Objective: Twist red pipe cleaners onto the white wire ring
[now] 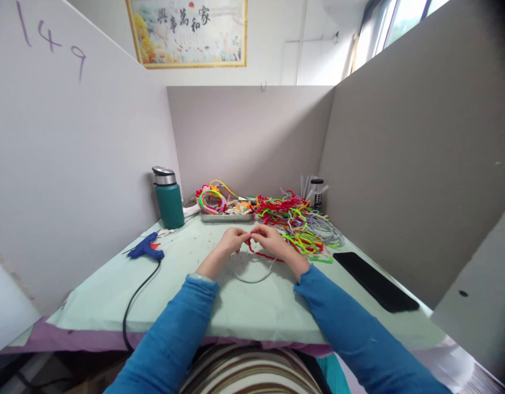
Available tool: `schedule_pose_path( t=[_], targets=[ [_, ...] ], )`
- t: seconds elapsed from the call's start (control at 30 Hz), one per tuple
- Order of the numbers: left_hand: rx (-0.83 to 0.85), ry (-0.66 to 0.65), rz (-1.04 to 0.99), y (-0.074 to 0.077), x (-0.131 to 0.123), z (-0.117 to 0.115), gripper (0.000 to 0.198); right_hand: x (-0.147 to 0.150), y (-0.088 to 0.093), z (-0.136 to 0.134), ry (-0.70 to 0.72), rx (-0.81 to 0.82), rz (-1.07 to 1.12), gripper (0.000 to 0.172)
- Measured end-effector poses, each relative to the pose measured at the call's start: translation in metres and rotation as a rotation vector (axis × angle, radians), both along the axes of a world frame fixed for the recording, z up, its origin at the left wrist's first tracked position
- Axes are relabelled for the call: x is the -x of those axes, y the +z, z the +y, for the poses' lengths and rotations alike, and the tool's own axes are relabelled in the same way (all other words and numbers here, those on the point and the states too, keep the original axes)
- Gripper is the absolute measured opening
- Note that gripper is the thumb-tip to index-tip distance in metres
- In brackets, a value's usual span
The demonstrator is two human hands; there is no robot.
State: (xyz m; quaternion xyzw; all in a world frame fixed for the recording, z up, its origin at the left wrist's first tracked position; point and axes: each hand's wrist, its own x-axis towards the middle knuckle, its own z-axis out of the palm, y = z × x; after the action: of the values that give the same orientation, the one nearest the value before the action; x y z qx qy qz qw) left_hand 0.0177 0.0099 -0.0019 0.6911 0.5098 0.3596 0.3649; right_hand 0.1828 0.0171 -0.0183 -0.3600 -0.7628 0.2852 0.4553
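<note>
My left hand (233, 239) and my right hand (270, 241) meet over the middle of the table, fingers pinched together on a red pipe cleaner (265, 254) that trails down and right beneath the right hand. A thin white loop of wire or cord (252, 278) lies on the table just below both hands. Both sleeves are blue. A loose pile of coloured pipe cleaners (302, 224) lies right beside the right hand.
A green flask (168, 198) stands at the back left. A blue glue gun (146, 249) with a black cord lies at the left. A metal tray (225, 216) of craft bits is at the back, a black phone (379, 280) at the right. Partition walls enclose three sides.
</note>
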Motion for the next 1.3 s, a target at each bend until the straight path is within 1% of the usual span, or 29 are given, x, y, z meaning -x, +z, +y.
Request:
schedule_pose_path(
  t=[0.17, 0.33, 0.43, 0.57, 0.67, 0.8, 1.0, 1.17, 1.3],
  targets=[
    [0.056, -0.086, -0.111, -0.0024, 0.0023, 0.0006, 0.025, -0.0007, 0.0002, 0.0, 0.034, -0.022, 0.02, 0.014],
    [0.099, -0.131, -0.156, -0.004, 0.0022, 0.0033, 0.013, -0.0011, 0.0011, 0.0003, -0.003, 0.014, 0.046, 0.012],
    [0.067, -0.112, -0.106, -0.0063, 0.0008, 0.0062, 0.013, -0.0005, 0.0025, -0.0012, -0.01, 0.015, 0.038, 0.012],
    [-0.043, -0.074, 0.036, -0.0077, -0.0001, 0.0076, 0.014, 0.0006, 0.0035, -0.0029, 0.011, 0.031, 0.038, 0.011],
    [-0.127, -0.016, 0.127, -0.0063, -0.0003, 0.0061, 0.015, 0.0007, 0.0038, -0.0035, 0.023, 0.06, 0.05, 0.011],
    [-0.192, 0.007, 0.16, -0.0054, -0.0005, 0.0052, 0.021, -0.0006, 0.0038, -0.0032, 0.042, 0.088, 0.076, 0.011],
    [-0.191, -0.02, 0.15, -0.0066, 0.0008, 0.0076, 0.025, -0.003, 0.0051, -0.0048, 0.059, 0.124, 0.063, 0.012],
    [-0.157, -0.004, 0.126, -0.0039, 0.0016, 0.0047, 0.029, -0.0029, 0.0074, -0.0067, 0.003, 0.066, 0.038, 0.018],
    [-0.163, 0.007, 0.142, -0.0029, 0.0018, 0.0034, 0.03, -0.0026, 0.0034, -0.0014, 0.024, 0.036, 0.022, 0.016]
  ],
)
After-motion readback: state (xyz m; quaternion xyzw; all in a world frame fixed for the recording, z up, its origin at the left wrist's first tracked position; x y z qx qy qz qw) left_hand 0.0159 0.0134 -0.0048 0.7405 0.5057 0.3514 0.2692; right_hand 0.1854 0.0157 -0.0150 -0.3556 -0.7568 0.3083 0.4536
